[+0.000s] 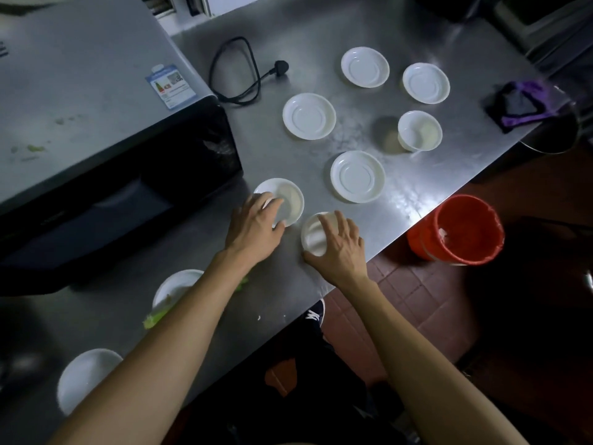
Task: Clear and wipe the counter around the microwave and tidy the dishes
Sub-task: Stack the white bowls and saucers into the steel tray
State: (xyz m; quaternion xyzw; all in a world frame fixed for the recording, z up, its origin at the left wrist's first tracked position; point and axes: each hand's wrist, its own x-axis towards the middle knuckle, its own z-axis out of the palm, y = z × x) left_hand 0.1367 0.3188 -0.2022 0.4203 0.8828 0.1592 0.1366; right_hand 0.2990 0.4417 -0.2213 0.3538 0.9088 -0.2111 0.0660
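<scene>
- While both forearms stretch over the steel counter point(426, 184), the left hand point(255, 228) lies on a small white bowl point(288, 200) at about 6 o'clock from the counter's middle, fingers curled over its near rim and gripping it.
- The right hand point(340, 248) cups a second white bowl point(313, 236) just at 4 o'clock of the first, thumb under the near edge, fingers spread across its far side; the bowl looks tipped toward the left.
- Four white saucers with ringed centres lie apart: one point(357, 176) at 1 o'clock of the hands, one point(309, 116) at 12, and two, point(365, 67) and point(426, 83), beyond.
- A white cup point(419, 130) stands upright at 2 o'clock, between the saucers.
- The microwave point(80, 101) fills the 10 o'clock side, its black cable point(239, 72) coiled beside it.
- Two more white dishes, point(175, 285) and point(85, 379), sit at 7 o'clock, green scraps point(155, 317) touching the nearer one.
- A dark purple cloth point(521, 104) lies at the counter's far right edge.
- An orange bucket point(459, 231) stands on the floor at 3 o'clock.
</scene>
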